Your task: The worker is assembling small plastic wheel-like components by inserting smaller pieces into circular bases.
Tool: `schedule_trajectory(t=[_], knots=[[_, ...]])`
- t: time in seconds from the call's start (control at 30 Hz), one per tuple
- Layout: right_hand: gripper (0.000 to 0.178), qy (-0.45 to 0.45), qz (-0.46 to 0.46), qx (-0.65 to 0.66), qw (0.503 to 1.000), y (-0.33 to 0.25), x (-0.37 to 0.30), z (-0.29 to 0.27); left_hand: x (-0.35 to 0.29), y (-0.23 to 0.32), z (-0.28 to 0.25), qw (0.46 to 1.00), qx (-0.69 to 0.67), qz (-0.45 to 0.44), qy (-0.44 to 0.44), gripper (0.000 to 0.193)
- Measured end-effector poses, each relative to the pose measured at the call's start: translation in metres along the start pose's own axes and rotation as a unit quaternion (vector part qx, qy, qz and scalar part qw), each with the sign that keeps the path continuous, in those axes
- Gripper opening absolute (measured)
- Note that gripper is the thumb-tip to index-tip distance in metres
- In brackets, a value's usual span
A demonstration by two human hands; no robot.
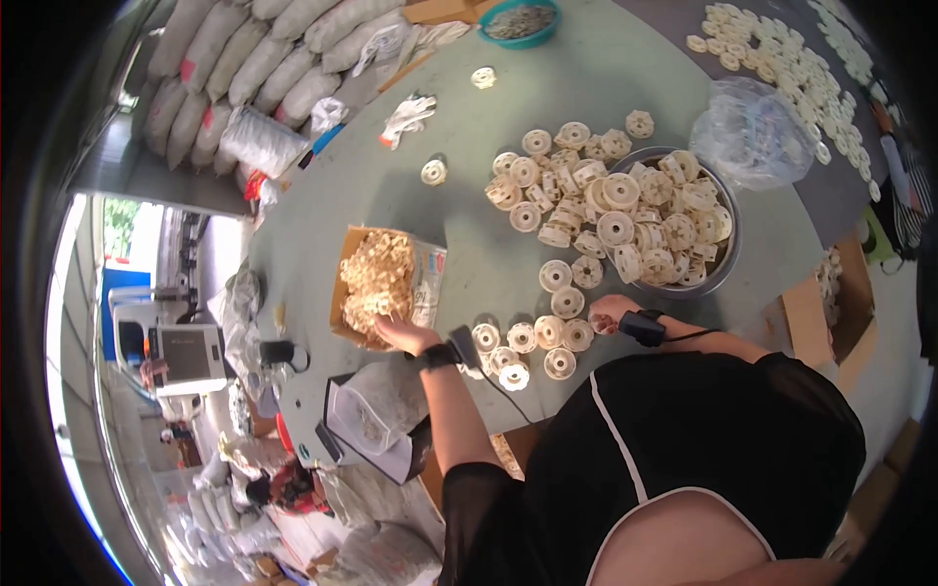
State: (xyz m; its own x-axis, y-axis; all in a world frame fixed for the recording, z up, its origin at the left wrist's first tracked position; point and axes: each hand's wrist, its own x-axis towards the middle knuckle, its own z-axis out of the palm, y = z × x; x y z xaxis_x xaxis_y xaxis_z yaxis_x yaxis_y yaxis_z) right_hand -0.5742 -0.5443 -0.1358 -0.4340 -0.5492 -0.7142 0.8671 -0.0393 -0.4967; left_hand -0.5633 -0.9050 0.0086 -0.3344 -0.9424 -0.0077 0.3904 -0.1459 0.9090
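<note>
My left hand reaches to the near edge of a cardboard box. Its fingers are stretched out and touch a heap of small cream-coloured pieces in the box. Curled fingers show on my right hand, low over the table beside a loose group of round off-white plastic wheel-like parts. Whatever it may hold is too small to make out. Beyond that hand, a metal basin is heaped with more such parts, and a pile of them spreads beside it on the table.
A clear plastic bag lies behind the basin. White gloves, two single round parts and a teal bowl of small pieces sit farther off. A bag-lined container stands at my left. Stacked sacks fill the far left.
</note>
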Motion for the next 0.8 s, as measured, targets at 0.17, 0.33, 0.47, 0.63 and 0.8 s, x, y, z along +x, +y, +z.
schedule_trajectory(t=[0.17, 0.33, 0.47, 0.63, 0.8], knots=[[0.029, 0.077, -0.009, -0.021, 0.997, -0.016, 0.004, -0.022, -0.090, -0.096, 0.040, 0.875, 0.322, -0.015, -0.362, 0.022], [0.030, 0.096, -0.010, -0.014, 0.995, -0.036, -0.005, -0.019, -0.156, -0.155, 0.071, 0.675, 0.461, 0.109, -0.565, 0.060], [0.030, 0.073, -0.010, -0.009, 0.997, -0.040, 0.000, -0.021, -0.158, -0.157, 0.081, 0.530, 0.588, 0.195, -0.579, 0.069], [0.028, 0.084, 0.000, 0.000, 0.996, -0.033, 0.014, -0.020, -0.162, -0.137, 0.072, 0.484, 0.565, 0.220, -0.631, 0.058], [0.029, 0.053, 0.062, 0.007, 0.997, -0.022, 0.004, 0.005, -0.177, -0.103, 0.038, 0.610, 0.484, 0.095, -0.620, 0.049]])
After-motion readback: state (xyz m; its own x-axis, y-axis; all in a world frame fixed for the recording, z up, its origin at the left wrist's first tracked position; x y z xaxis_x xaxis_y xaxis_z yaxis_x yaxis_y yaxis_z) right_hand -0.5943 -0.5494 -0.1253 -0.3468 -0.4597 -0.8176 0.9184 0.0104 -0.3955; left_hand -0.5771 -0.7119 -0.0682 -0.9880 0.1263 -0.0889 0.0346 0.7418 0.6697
